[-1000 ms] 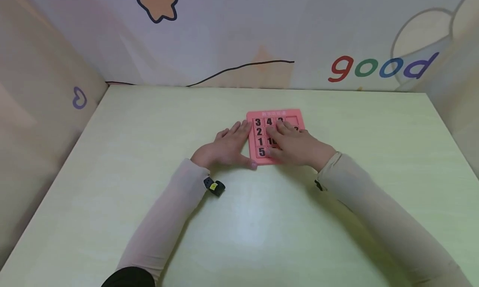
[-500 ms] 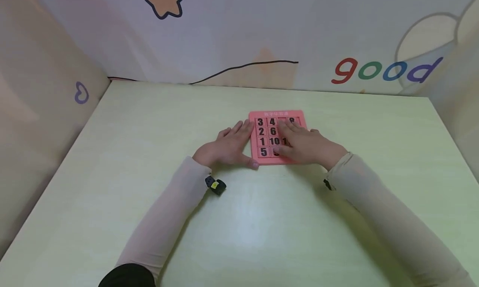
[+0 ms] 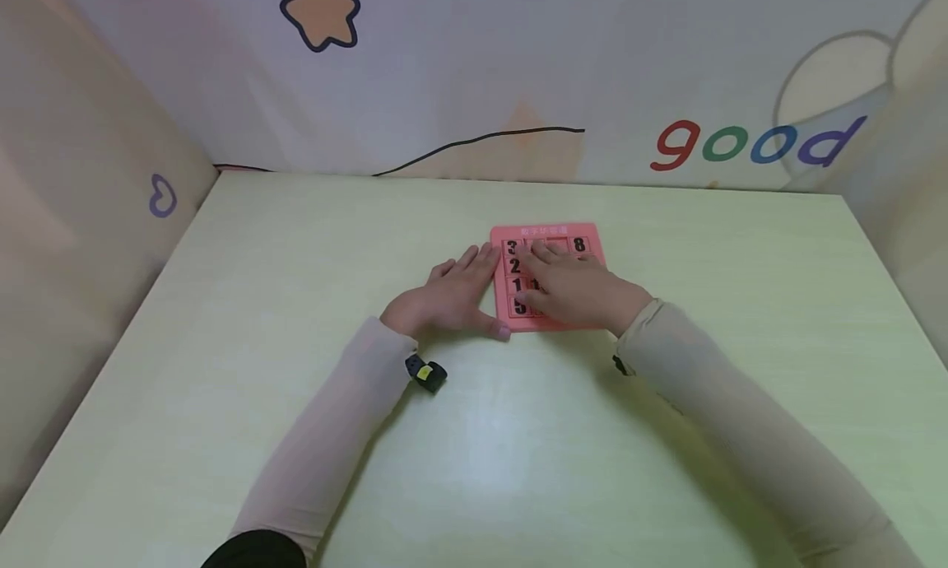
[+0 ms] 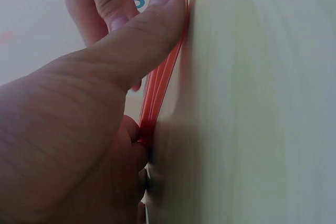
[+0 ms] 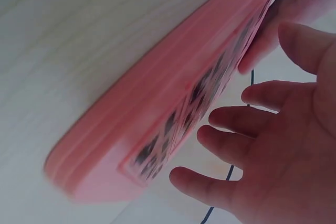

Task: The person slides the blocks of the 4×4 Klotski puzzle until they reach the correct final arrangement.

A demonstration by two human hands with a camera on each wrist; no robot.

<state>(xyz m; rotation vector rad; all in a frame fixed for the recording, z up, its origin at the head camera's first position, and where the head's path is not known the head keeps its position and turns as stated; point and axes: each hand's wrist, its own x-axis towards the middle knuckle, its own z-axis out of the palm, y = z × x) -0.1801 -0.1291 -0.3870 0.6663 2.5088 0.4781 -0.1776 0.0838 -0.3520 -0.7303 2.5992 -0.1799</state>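
Observation:
A pink sliding number puzzle (image 3: pixel 511 322) lies on the table, its raised frame around tiles with black numbers. My left hand (image 3: pixel 452 298) rests along its left side, fingers straight and thumb at the near left corner; the left wrist view shows the thumb (image 4: pixel 152 35) against the red edge. Over the tiles, my right hand (image 3: pixel 578 288) reaches in from the right with fingers extended, fingertips on the upper rows. It covers most of the middle and lower right tiles. An 8 tile (image 3: pixel 579 244) shows in the top right corner, with a pink gap to its left.
The pale table (image 3: pixel 474 469) extends around the puzzle on every side. Behind it rises a printed wall panel (image 3: pixel 459 74) with a star and the word "good". Another panel (image 3: pixel 89 247) stands along the left side.
The right hand shifts right, then back left over the puzzle's left columns. The top right slot, bare a second ago, now holds the 8. The left hand stays in place.

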